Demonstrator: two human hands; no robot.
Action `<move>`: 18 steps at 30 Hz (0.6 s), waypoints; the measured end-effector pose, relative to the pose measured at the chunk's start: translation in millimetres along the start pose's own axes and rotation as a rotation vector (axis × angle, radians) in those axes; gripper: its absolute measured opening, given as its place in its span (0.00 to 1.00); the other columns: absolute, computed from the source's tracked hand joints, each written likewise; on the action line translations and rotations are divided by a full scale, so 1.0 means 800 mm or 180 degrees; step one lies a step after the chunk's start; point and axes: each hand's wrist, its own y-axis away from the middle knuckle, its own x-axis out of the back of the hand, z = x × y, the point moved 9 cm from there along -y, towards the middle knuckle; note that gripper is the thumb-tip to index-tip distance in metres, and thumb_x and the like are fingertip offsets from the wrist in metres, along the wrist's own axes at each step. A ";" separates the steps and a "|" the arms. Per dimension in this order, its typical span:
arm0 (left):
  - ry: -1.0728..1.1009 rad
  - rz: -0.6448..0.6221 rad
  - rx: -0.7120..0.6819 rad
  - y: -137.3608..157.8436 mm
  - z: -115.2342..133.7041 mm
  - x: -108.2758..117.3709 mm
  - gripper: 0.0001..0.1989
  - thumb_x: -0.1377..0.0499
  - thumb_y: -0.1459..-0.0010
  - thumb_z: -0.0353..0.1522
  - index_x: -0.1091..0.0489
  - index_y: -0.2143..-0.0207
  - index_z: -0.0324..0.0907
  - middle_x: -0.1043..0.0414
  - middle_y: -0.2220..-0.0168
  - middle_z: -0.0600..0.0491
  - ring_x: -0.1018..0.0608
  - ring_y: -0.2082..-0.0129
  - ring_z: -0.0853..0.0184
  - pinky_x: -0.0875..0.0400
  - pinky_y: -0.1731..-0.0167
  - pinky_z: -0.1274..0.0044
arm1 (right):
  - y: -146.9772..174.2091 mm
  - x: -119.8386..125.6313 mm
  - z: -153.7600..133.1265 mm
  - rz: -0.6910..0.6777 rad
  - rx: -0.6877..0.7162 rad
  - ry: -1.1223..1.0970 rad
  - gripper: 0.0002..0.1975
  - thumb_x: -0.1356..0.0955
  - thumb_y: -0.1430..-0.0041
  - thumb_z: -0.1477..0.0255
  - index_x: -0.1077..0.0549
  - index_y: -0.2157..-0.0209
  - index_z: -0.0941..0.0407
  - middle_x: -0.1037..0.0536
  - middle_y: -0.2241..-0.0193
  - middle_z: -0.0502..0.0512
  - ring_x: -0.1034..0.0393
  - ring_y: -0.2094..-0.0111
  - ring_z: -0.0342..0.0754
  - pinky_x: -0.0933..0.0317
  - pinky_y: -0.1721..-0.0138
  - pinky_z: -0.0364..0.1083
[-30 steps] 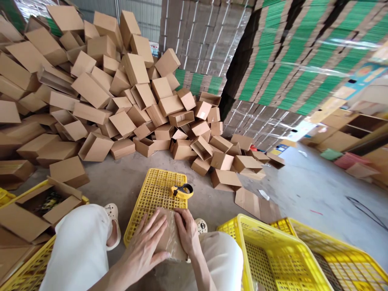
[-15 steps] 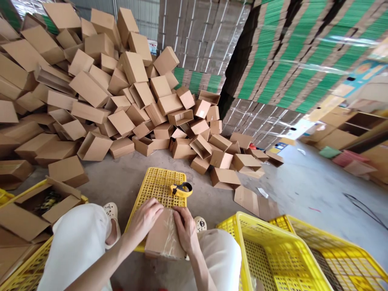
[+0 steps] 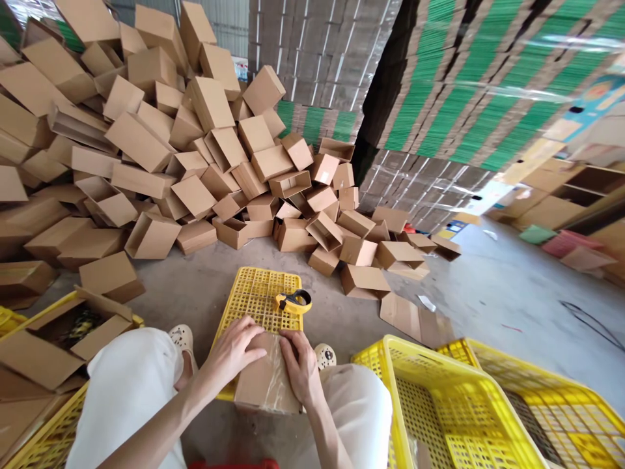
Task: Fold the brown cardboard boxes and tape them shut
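A small cardboard box [image 3: 266, 381] with clear tape on its top sits in front of me at the near end of an upturned yellow crate [image 3: 266, 280]. My left hand [image 3: 240, 348] rests on the box's far left corner, fingers stretched out and the thumb spread across the top. Around the far right edge, my right hand [image 3: 300, 368] grips the box with bent fingers, its thumb on the taped top. Just beyond my hands, a yellow and black tape dispenser [image 3: 293, 301] lies on the crate. The undersides of my fingers are hidden.
Many loose cardboard boxes [image 3: 195, 195] form a pile ahead. At my right stand yellow crates [image 3: 390, 391]; at my left, an opened carton [image 3: 39, 355] rests in another crate. Strapped stacks of flat cardboard [image 3: 439, 98] rise behind. A flattened carton [image 3: 415, 319] lies on the floor.
My left thumb has spread away from its fingers onto the box top. My right hand keeps its place on the box. The view has shifted slightly.
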 end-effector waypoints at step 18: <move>0.0130 0.0250 -0.0127 0.026 0.003 -0.029 0.27 0.38 0.32 0.42 0.33 0.34 0.49 0.30 0.34 0.45 0.29 0.34 0.53 0.30 0.35 0.59 | 0.003 0.005 0.000 0.0167 0.0059 0.0021 0.16 0.39 0.25 0.61 0.22 0.49 0.50 0.20 0.53 0.56 0.24 0.51 0.51 0.31 0.45 0.50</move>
